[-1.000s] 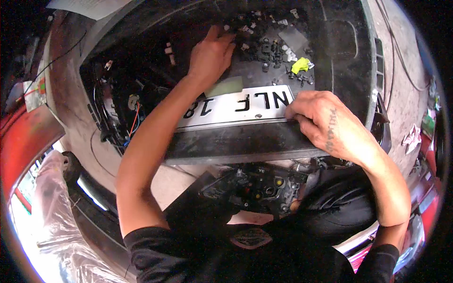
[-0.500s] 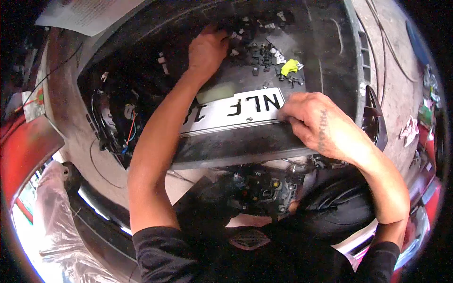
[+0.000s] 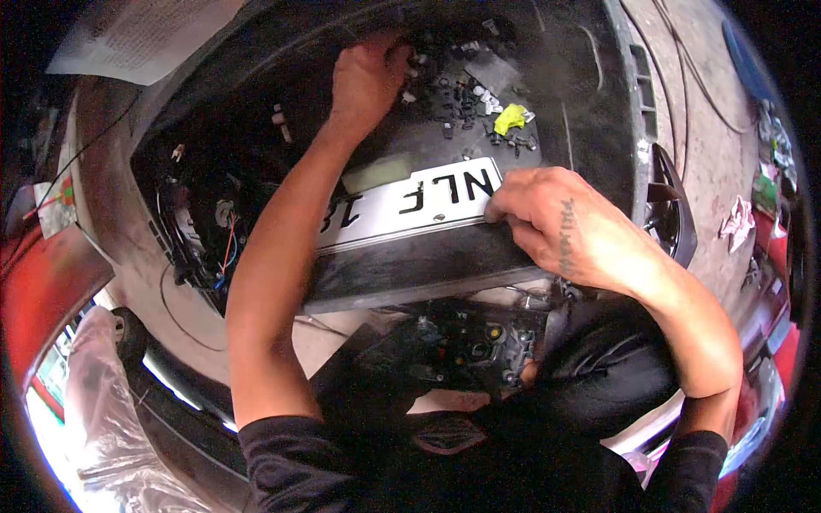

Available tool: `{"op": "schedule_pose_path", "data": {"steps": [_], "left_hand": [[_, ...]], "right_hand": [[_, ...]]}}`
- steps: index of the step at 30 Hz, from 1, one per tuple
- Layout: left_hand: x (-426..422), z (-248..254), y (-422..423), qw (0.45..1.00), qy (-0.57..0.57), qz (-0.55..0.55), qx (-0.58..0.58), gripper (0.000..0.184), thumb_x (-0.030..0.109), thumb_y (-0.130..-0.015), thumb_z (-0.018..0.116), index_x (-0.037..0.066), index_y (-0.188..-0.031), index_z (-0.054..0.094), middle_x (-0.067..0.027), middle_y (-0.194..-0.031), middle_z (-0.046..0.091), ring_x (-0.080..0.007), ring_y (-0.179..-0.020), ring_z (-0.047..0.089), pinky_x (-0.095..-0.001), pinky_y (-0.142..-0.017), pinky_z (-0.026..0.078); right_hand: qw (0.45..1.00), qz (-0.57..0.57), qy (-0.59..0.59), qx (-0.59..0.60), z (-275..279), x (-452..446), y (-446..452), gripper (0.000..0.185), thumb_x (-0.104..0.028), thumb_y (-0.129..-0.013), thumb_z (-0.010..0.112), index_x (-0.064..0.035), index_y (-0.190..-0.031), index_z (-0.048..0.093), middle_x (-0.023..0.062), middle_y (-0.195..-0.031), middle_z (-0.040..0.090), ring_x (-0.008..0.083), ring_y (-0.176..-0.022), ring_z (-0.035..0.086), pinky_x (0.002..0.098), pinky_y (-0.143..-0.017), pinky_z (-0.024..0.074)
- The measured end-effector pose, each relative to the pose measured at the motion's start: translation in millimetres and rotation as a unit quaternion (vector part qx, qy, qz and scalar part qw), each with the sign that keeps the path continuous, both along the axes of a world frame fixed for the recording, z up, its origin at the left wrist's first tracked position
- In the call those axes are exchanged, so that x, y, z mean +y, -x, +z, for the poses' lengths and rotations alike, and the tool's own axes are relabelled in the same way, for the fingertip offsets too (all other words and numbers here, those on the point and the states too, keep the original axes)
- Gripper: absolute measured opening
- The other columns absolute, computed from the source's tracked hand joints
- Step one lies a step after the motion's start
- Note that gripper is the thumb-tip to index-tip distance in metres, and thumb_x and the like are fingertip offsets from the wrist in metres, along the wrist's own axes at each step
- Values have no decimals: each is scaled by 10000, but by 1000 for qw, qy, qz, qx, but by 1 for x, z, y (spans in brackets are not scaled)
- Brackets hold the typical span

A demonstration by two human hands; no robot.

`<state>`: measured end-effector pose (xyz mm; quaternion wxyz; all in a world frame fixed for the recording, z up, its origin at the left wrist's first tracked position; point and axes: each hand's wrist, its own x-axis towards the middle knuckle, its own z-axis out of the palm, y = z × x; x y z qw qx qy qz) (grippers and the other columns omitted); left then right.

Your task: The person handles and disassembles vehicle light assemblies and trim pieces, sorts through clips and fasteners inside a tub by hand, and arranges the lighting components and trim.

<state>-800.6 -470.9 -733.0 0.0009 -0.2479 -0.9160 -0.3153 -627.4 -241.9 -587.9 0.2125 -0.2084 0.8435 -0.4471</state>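
Observation:
My right hand (image 3: pixel 556 222) is closed with thumb and fingertips at the right end of a white licence plate (image 3: pixel 389 214) with black characters. The plate lies on a dark car panel (image 3: pixel 410 269), and my left forearm hides part of it. My left hand (image 3: pixel 369 79) reaches to the panel's far side, its fingers curled downward in shadow beside small plastic clips (image 3: pixel 466 103). What those fingers hold, if anything, is hidden. A bright yellow piece (image 3: pixel 510 120) lies among the clips, and a pale translucent block (image 3: pixel 376 174) rests just behind the plate.
A lamp-like part with coloured wires (image 3: pixel 224 227) sits at the panel's left end. Printed paper (image 3: pixel 141 38) hangs at upper left. Mechanical parts (image 3: pixel 492 338) lie below the panel edge. Cables (image 3: pixel 684 68) run along the floor at right, and clear plastic sheeting (image 3: pixel 115 402) covers something at lower left.
The whole view has shifted slightly, so the panel appears further left. My left hand has moved a little farther away over the panel. My right hand stays at the plate's end.

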Motion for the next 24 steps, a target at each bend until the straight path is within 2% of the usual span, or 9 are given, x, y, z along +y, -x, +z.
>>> {"op": "schedule_pose_path", "data": {"steps": [5,8,11,14,15,17,18,21,24], "left_hand": [[-38,-7,-2,994,15,-54,89,229,150,-885,713,61,-1094,741,-205,-986,741,-431,-941,717,-512,-849,579],[-61,-5,-13,996,58,-41,49,261,143,-876,731,51,-1119,718,-215,-987,736,-427,-941,719,-512,-846,576],[-63,30,-31,967,168,22,-191,353,174,-930,726,-2,-1232,680,-275,-1116,726,-417,-1017,727,-485,-903,570],[-68,27,-45,952,168,24,-254,333,161,-933,716,-11,-1214,669,-287,-1117,717,-419,-1009,725,-505,-893,560],[-72,20,-49,962,153,15,-224,324,162,-936,714,-7,-1209,670,-279,-1108,721,-415,-1004,725,-502,-890,560],[-78,5,-52,979,124,-3,-161,307,164,-940,711,1,-1198,672,-262,-1090,729,-408,-994,726,-497,-884,561],[-81,3,-52,983,110,-7,-146,299,164,-941,709,7,-1194,674,-254,-1088,731,-407,-996,724,-494,-886,560],[-87,2,-47,987,88,6,-131,276,163,-944,706,23,-1181,684,-236,-1089,737,-406,-1006,717,-487,-896,559],[-95,2,-37,983,98,47,-148,244,141,-927,698,22,-1140,702,-234,-1082,739,-418,-1006,713,-484,-905,561]], "right_hand": [[1000,11,-23,4,1,0,-4,123,-33,-817,649,21,-928,638,241,-915,650,482,-907,650,538,-812,539],[999,16,-32,5,8,-5,-7,134,-46,-818,658,13,-937,637,234,-907,639,476,-887,653,530,-781,544],[998,16,-34,-45,27,-11,-6,131,-58,-820,662,5,-932,632,228,-903,628,476,-875,655,529,-758,544],[997,34,-24,-62,37,-18,-7,113,-98,-870,642,-3,-929,626,239,-908,624,486,-875,652,530,-738,532],[997,38,-16,-69,42,-21,-6,113,-109,-886,637,-4,-926,623,244,-905,626,491,-876,650,532,-736,528],[966,-3,-20,-259,62,-30,3,232,-8,-804,692,4,-1036,678,148,-924,600,355,-819,644,441,-675,526],[986,28,-11,-163,50,-29,-10,218,-27,-816,700,9,-1030,677,147,-920,595,346,-822,641,436,-669,523],[997,72,33,-18,42,-36,-25,265,-87,-801,724,27,-1034,667,134,-918,577,327,-815,629,431,-661,533],[992,117,48,-6,50,-35,-24,294,-102,-776,719,21,-1037,664,127,-917,566,324,-809,628,430,-662,545]]}}
